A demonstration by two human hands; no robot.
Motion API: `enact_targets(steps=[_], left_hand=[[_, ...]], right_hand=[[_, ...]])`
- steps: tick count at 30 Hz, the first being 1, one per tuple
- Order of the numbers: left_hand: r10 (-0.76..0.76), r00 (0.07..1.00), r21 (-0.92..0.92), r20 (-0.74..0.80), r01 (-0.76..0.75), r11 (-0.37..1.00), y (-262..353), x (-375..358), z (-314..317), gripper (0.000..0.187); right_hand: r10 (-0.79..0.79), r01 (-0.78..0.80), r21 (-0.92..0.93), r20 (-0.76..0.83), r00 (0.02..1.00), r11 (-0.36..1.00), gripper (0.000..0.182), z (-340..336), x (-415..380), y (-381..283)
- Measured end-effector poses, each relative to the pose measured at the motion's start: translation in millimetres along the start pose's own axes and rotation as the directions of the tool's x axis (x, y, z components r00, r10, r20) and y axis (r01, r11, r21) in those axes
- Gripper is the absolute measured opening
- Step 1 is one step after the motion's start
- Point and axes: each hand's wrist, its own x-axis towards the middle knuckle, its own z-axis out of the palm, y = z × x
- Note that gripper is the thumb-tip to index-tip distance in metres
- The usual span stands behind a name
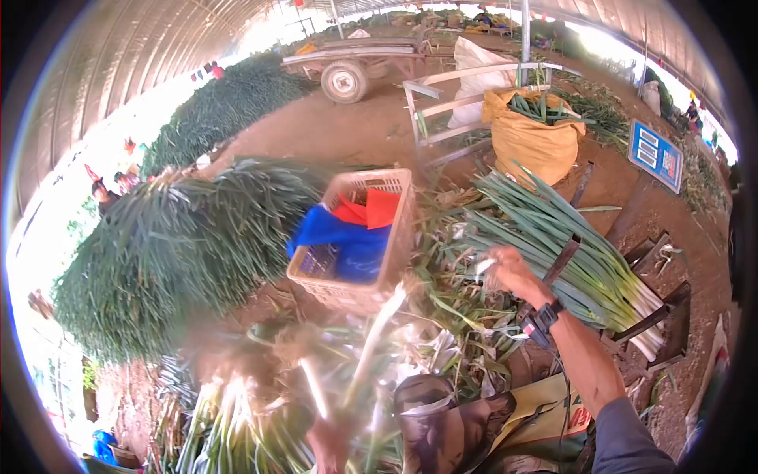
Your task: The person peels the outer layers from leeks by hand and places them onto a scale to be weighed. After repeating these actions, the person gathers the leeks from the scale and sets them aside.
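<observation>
Jutting beyond the left hand [328, 444], pale leek stalks [376, 336].

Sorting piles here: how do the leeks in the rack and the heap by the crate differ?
The leeks in the rack form a small, aligned bundle; the heap is far larger and droops. The leeks show pale stems, the heap mostly dark leaves. Both have long green leaves.

A ribbed, curved roof [118, 95] arches over a brown earth floor [339, 134]. Glaring daylight floods in along the low side from eight to eleven o'clock and through a gap near one. A flatbed cart [371, 54] stands toward twelve; at one, a metal post [525, 31] rises behind a slatted frame [454, 105]. A blue sign [655, 156] leans at two.
</observation>
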Motion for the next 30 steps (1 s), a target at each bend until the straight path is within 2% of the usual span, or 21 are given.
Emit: enact_targets(steps=[1,3,4,5,7,8,9,10,13,14,15,16,18,19,21,24,27,30], left_hand=[[-0.048,0.998,-0.018,0.041,0.049,0.999,15.6,4.8,-5.5,0.022],[-0.009,0.991,-0.123,0.130,0.025,0.992,40.6,13.2,-10.0,0.022],[-0.039,0.982,-0.159,0.183,0.069,0.985,54.0,17.3,-10.1,0.021],[0.023,0.978,-0.336,0.205,0.048,0.941,55.5,21.0,-5.4,0.018],[0.097,0.952,-0.428,0.292,0.039,0.903,67.0,28.2,-4.2,0.014],[0.180,0.935,-0.515,0.304,0.003,0.857,75.1,28.9,0.0,0.013],[0.186,0.927,-0.505,0.325,0.004,0.863,84.8,28.4,2.3,0.012],[0.189,0.919,-0.493,0.347,0.007,0.870,94.8,28.0,4.3,0.011],[0.196,0.901,-0.483,0.387,0.017,0.876,117.3,24.0,19.5,0.010],[0.224,0.893,-0.488,0.391,-0.006,0.873,122.7,21.1,26.1,0.010],[0.250,0.884,-0.493,0.396,-0.025,0.870,125.5,18.3,30.2,0.010],[0.345,0.849,-0.502,0.400,-0.112,0.858,118.7,21.9,36.1,0.010],[0.251,0.901,-0.380,0.354,-0.106,0.919,114.9,23.6,47.3,0.011],[0.205,0.924,-0.319,0.323,-0.098,0.943,115.5,22.1,52.2,0.011],[0.249,0.939,-0.181,0.238,-0.209,0.961,114.4,18.6,60.2,0.013],[0.314,0.940,0.016,0.133,-0.318,0.948,118.7,9.9,70.0,0.017],[0.379,0.923,0.145,0.062,-0.384,0.912,131.3,-3.6,77.0,0.022],[0.494,0.869,0.221,-0.008,-0.480,0.849,133.4,-9.7,82.7,0.026]], right_hand=[[-0.093,0.104,-0.120,0.100,0.991,0.987,0.032,10.4,-19.7,-20.1],[-0.170,0.164,0.043,0.270,0.948,0.986,0.042,33.2,-31.2,2.6],[-0.123,0.155,-0.081,0.307,0.944,0.985,0.045,41.9,-50.1,-23.6],[-0.044,0.072,-0.065,0.361,0.932,0.995,0.044,48.3,-65.1,-45.5],[0.080,-0.066,-0.047,0.437,0.896,0.997,0.039,61.2,-90.5,-80.8],[-0.058,0.031,0.069,0.435,0.899,0.997,0.041,70.3,-95.7,-78.7],[-0.192,0.126,0.182,0.418,0.888,0.975,0.042,79.4,-100.5,-76.1],[-0.194,0.121,0.186,0.445,0.874,0.975,0.050,86.1,-104.1,-82.3],[-0.355,0.205,0.370,0.401,0.845,0.906,0.073,94.7,-118.8,-94.1],[-0.402,0.216,0.477,0.329,0.854,0.852,0.064,103.2,-119.8,-85.4],[-0.374,0.181,0.483,0.341,0.862,0.857,0.059,106.6,-120.3,-79.4],[-0.346,0.144,0.488,0.353,0.869,0.861,0.055,108.8,-120.6,-74.2],[-0.479,0.403,0.332,0.191,0.857,0.853,0.056,120.5,-112.9,-62.6],[-0.500,0.432,0.307,0.195,0.844,0.848,0.054,117.9,-113.3,-60.0],[-0.540,0.489,0.253,0.206,0.816,0.835,0.051,109.0,-115.3,-59.4],[-0.424,0.378,0.241,0.180,0.888,0.894,0.040,108.5,-122.5,-55.6],[-0.485,0.484,-0.041,-0.047,0.873,0.874,0.031,117.7,-131.6,-58.1],[-0.525,0.525,-0.020,-0.079,0.848,0.851,0.027,116.4,-140.4,-66.7]])
